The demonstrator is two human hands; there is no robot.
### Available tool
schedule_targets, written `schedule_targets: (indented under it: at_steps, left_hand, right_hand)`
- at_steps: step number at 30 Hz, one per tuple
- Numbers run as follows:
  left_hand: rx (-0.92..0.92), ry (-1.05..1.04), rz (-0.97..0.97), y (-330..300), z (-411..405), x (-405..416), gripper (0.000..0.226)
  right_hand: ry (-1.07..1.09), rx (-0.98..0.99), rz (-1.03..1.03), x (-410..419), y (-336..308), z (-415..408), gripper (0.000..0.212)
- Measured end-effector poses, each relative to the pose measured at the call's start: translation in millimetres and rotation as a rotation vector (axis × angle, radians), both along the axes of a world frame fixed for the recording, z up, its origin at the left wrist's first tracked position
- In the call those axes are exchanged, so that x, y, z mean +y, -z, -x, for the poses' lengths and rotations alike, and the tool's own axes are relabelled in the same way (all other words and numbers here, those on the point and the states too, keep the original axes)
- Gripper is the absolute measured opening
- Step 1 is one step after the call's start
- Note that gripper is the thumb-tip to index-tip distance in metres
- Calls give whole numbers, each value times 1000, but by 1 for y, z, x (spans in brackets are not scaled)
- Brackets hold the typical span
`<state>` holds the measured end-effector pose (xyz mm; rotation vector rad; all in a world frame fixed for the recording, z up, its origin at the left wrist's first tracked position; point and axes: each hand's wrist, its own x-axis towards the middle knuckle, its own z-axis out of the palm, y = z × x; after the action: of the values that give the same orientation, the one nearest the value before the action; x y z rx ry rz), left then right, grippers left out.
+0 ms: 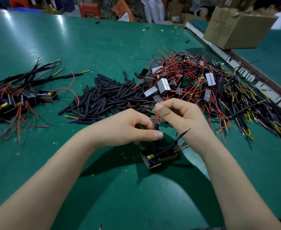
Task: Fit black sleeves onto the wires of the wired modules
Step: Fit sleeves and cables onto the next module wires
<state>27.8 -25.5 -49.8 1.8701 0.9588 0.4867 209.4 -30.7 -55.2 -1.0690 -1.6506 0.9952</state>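
A small black wired module (154, 159) with a yellow and blue part hangs just above the green table (90, 47), below both hands. My left hand (128, 128) pinches a short black sleeve (156, 126) between thumb and fingers. My right hand (178, 113) pinches the module's red wires (156, 119) just above the sleeve's top end. Another black sleeve (165, 151) sits on a second wire bundle of the same module. A heap of loose black sleeves (106, 97) lies beyond my hands.
A tangle of wired modules (194, 83) with red, yellow and black wires fills the right. Sleeved modules (17, 100) lie grouped at the left. A cardboard box (236, 27) stands at the back right, beside a rail (246, 70) between tables.
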Motion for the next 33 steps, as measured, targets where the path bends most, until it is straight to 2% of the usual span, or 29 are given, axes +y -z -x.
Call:
schedule_targets:
  at_steps: [2,4,7,9,11,14,16,19,25,28,30,33]
  left_hand:
    - [-93,-100,72,1,1,2,37]
    - [-226,-235,152,3,-4,2,29]
    - [-270,-301,211,4,-11,1,22]
    - [-284,-301,246,3,-11,0,26]
    - [-304,-310,260,1,-12,0,22]
    - [-295,-328,255,1,-12,-1,16]
    - [-271,-337,248,1,-13,-1,13]
    - [-260,-349,250,0,-13,-1,11]
    - [-267,-346,259,-2,-12,-1,9]
    - [-282,-339,266,-2,-11,0,9]
    - [-281,-331,262,-1,-11,0,10]
    - [-290,-334,252,-1,-11,0,10]
  right_hand:
    - [-1,-12,-3,0,-1,0,15]
    - [50,-19,13,3,-2,-1,21]
    - [267,40,40,10,0,-9,23]
    - [416,-46,-45,15,2,-19,17]
    - [454,-229,-154,17,5,-25,6]
    - [338,-728,-227,19,16,-23,23]
    - [314,-935,-266,19,23,-18,26]
    - [364,-828,-304,16,22,-17,17]
    - [515,-585,-395,16,11,-23,19]
    - [498,-254,-322,15,7,-24,18]
    - [469,-106,-275,14,4,-24,14]
    - [408,-147,-277,13,5,-24,10]
